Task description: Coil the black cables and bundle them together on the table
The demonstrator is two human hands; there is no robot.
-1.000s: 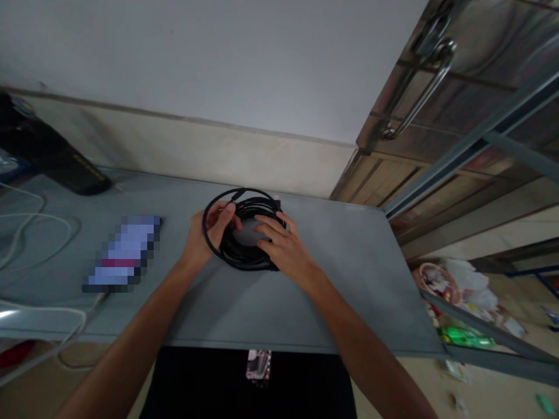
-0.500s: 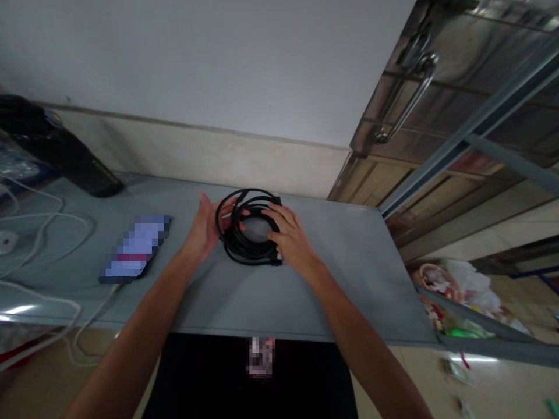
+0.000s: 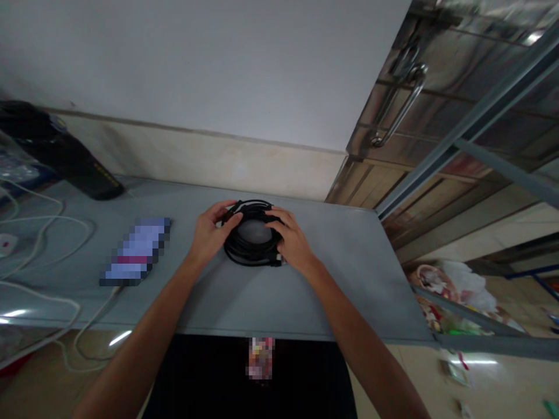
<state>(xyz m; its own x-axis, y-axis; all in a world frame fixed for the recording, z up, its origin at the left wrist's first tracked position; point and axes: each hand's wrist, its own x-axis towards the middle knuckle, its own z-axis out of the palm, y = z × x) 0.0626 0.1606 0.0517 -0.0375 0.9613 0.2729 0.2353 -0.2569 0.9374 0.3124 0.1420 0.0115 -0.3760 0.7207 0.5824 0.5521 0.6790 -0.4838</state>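
A black cable (image 3: 250, 254) lies wound in a round coil on the grey table (image 3: 349, 279). At its left side, my left hand (image 3: 212, 230) grips the loops, thumb on top and fingers round the outer edge. My right hand (image 3: 292, 235) holds the coil's right side with curled fingers. Close under the right palm, a connector end (image 3: 278, 259) of the cable sticks out. The fingertips of both hands partly cover the loops.
To the left lies a phone (image 3: 137, 250) with a white cord plugged in. Behind it a black bottle (image 3: 61, 154) stands near the wall. White cables (image 3: 48, 218) spread over the far left. A metal frame post (image 3: 437, 157) rises at the right.
My left hand has closed from an open pose onto the coil, its thumb now on top. The loose upper-left loop has come down against the others, so the coil is more compact.
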